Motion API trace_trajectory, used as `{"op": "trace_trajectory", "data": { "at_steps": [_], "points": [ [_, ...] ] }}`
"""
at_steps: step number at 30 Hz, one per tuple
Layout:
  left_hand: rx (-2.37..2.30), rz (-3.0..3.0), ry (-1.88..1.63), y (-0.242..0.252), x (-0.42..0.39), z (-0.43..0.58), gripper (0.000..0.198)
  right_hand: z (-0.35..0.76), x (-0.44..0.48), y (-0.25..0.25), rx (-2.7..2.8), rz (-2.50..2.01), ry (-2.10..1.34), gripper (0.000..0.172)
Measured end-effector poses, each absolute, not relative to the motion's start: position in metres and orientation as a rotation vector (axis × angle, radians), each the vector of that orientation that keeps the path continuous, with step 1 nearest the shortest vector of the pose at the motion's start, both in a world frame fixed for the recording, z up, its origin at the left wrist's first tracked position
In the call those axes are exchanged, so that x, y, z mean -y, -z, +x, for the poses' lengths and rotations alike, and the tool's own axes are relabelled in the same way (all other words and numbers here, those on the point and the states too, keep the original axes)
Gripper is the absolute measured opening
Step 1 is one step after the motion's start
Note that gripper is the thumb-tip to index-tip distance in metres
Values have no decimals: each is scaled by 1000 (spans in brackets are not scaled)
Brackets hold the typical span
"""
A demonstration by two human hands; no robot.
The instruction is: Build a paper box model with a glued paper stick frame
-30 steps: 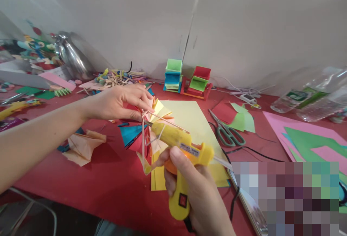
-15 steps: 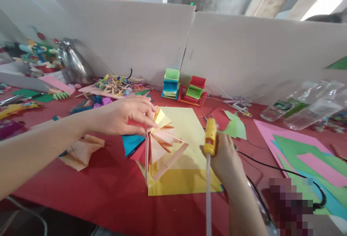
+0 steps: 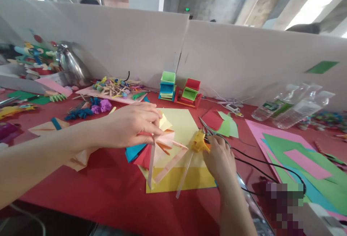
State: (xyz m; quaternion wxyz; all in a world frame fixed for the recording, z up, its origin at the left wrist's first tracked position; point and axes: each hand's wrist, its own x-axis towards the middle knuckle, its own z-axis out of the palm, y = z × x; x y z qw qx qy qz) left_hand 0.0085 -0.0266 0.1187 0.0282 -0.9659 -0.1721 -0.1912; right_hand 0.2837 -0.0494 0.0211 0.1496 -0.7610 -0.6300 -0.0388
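Note:
My left hand (image 3: 135, 123) pinches the top of a paper wheel (image 3: 166, 138) with folded blades in peach, yellow, red and blue. A V-shaped frame of flat wooden sticks (image 3: 173, 161) is joined to it; my fingers hide the joint. Under the wheel lie pale yellow and deeper yellow paper sheets (image 3: 187, 120). To the right, my right hand (image 3: 220, 158) is closed round the handle of a yellow glue gun (image 3: 199, 142), tipped on its side low over the sheets. A clear glue stick (image 3: 184, 174) sticks out of its back end. Scissors (image 3: 207, 126) lie just beyond the gun.
Two small stacked paper models (image 3: 167, 85) stand by the white partition (image 3: 108, 40). A metal jug (image 3: 72, 64) and a pile of sticks (image 3: 115, 87) are at left. Plastic bottles (image 3: 287, 105) and coloured sheets (image 3: 303, 152) lie at right. A black cord (image 3: 255, 161) trails from the gun.
The glue gun has gone from upright to lying sideways, its glue stick now slanting left, and my right hand has moved with it. My left hand and the wheel shifted slightly right.

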Motion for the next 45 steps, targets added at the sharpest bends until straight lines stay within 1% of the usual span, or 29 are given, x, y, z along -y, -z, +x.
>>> {"op": "trace_trajectory", "data": {
  "at_steps": [1, 3, 4, 6, 9, 15, 23, 28, 38, 45],
  "points": [
    [517, -2977, 574, -119, 27, 10, 17, 277, 58, -27, 1802, -2007, 108, 31],
    [487, -2964, 544, -119, 30, 15, 18, 259, 77, -37, 1757, -1567, 2, 17],
    [473, -2955, 536, -118, 32, 18, 18, 249, 87, -39, 1782, -1431, -109, 13],
    [451, -2939, 529, -116, 36, 24, 17, 227, 104, -37, 1831, -1306, -236, 14],
    [417, -2930, 527, -112, 43, 34, 17, 202, 120, -22, 1784, -1306, -261, 17],
    [383, -2941, 478, -110, 50, 44, 19, 188, 120, -1, 1710, -1240, -174, 16],
    [389, -3013, 429, -110, 43, 36, 18, 181, 124, -3, 1452, -1208, -290, 14],
    [408, -3016, 388, -114, 39, 32, 17, 174, 123, -11, 1315, -1251, -346, 7],
    [418, -2959, 315, -115, 41, 39, 15, 169, 121, -11, 1257, -1208, -394, 7],
    [360, -2981, 393, -116, 43, 43, 15, 168, 123, -14, 1140, -1181, -495, 5]
  ]
}}
